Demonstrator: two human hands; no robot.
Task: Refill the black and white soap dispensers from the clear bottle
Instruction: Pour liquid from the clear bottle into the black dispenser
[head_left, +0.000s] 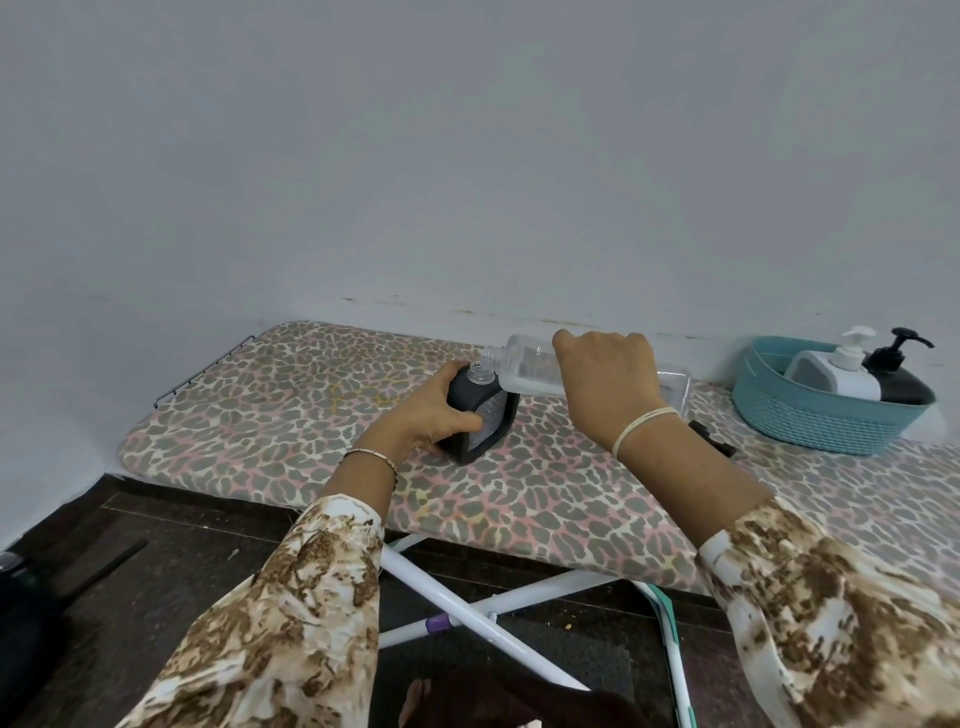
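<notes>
A black soap dispenser (483, 415) without its pump stands tilted on the leopard-print ironing board (291, 415), its open neck up. My left hand (431, 410) grips its left side. My right hand (608, 384) holds the clear bottle (524, 366) almost flat, its mouth right at the dispenser's neck. Clear liquid lies along the bottle's lower side. The bottle's rear end shows past my right wrist. A black pump head (711, 439) lies on the board behind my right forearm, partly hidden.
A teal plastic basket (815, 421) at the board's right end holds a white pump dispenser (841, 374) and a black pump dispenser (901, 374). A grey wall runs right behind the board. The board's white legs (483, 618) cross below over a dark floor.
</notes>
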